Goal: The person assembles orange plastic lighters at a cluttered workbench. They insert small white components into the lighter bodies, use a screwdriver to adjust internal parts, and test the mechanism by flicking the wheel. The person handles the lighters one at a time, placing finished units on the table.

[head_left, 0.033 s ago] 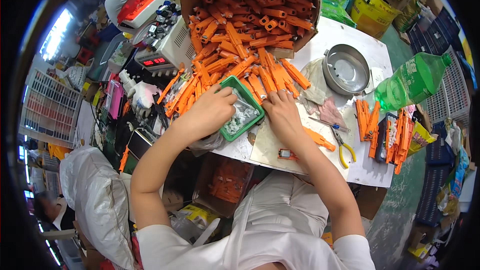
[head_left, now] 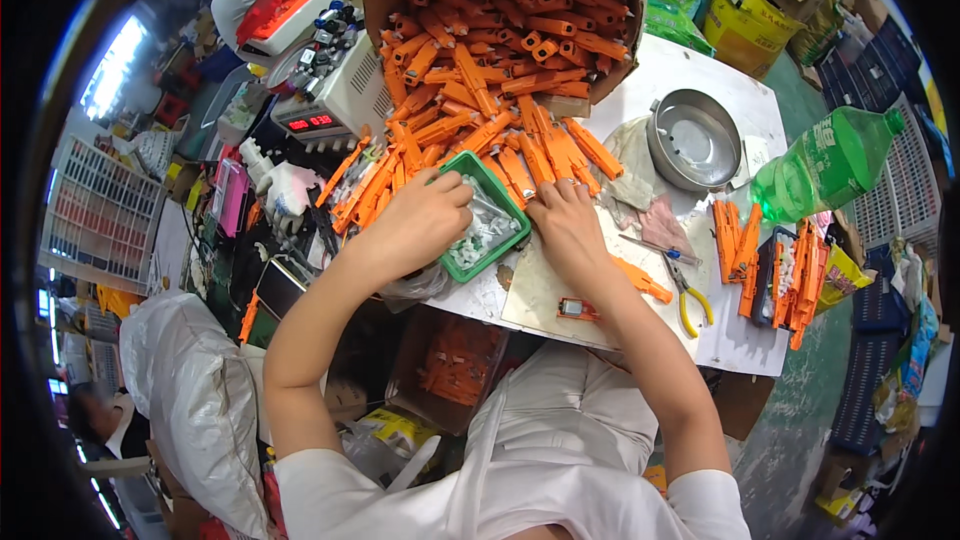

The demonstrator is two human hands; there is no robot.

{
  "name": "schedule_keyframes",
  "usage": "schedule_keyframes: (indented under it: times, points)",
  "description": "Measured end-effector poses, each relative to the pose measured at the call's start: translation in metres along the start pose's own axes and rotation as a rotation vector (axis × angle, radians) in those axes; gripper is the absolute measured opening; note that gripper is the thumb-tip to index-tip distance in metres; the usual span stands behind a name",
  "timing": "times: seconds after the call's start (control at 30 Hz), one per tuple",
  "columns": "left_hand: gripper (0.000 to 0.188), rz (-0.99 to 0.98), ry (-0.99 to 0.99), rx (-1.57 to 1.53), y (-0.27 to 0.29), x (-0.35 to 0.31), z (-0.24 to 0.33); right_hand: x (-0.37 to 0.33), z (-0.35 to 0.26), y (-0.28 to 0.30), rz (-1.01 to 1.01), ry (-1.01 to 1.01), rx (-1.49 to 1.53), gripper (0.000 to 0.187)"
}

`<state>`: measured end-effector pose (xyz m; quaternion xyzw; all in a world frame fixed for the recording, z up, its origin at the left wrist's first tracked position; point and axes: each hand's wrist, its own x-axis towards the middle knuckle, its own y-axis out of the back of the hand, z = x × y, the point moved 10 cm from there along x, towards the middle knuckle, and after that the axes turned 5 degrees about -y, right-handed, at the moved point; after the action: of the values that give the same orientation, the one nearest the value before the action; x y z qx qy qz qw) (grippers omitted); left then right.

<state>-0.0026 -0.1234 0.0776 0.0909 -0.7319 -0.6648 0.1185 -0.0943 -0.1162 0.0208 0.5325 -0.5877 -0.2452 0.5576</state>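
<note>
A green plastic tray (head_left: 487, 265) holds small white parts (head_left: 480, 238) and a clear plastic bag. Over its left side my left hand (head_left: 430, 223) reaches in, fingers curled together, and whatever they pinch is hidden. To the right of the tray, my right hand (head_left: 566, 228) bends its fingers down at the near ends of the heaped orange plastic casings (head_left: 538, 160). Its fingertips are drawn together, and what lies between them does not show. Under my right forearm sit a loose orange casing (head_left: 640, 280) and a short orange piece with a dark window (head_left: 577, 309).
A large carton (head_left: 627, 70) spills orange casings onto the table. Yellow-handled pliers (head_left: 688, 308), a round metal bowl (head_left: 655, 150) and a green bottle (head_left: 820, 172) stand to the right. At left are a power supply (head_left: 345, 90) with a red display and a glue gun (head_left: 282, 190).
</note>
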Motion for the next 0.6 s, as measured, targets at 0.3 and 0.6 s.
schedule_keyframes:
  times: [0.3, 0.6]
  points:
    - [0.010, 0.535, 0.307, -0.606, 0.035, -0.045, 0.012, -0.003, -0.005, 0.000, 0.030, 0.138, -0.153, 0.016]
    - [0.019, 0.860, 0.519, -2.075, -0.085, -0.031, 0.090, -0.062, -0.010, 0.087, 0.017, -0.104, 0.539, 0.014]
